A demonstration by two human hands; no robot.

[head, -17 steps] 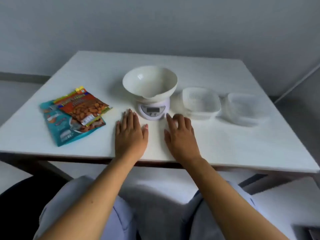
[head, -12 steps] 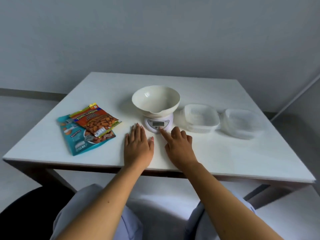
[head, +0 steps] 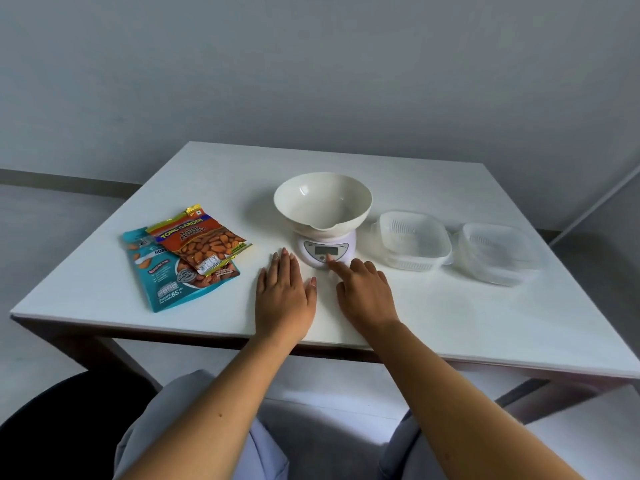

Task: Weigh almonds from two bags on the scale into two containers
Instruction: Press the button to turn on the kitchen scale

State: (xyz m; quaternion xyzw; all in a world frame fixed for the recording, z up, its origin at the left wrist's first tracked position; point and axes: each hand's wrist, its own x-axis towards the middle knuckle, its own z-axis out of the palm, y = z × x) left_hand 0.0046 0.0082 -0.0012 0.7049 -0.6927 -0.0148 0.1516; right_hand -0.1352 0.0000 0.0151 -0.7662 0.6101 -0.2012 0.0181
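I see the right hand (head: 367, 292) with index finger out on the scale (head: 325, 252) button, holding nothing; the left hand (head: 285, 292) lies flat and empty on the counter (head: 450, 306). Both almond bags (head: 188, 258) lie stacked off to the left, nearer the left hand. Containers (head: 414, 242) sit right of the scale, so I expect left to fetch.

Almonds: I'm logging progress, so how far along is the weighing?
Done: only the setup. In hand: the right hand has a fingertip on the scale button; the left hand lies flat on the table. Left: everything else. The bowl and both containers are empty, and both bags lie untouched.
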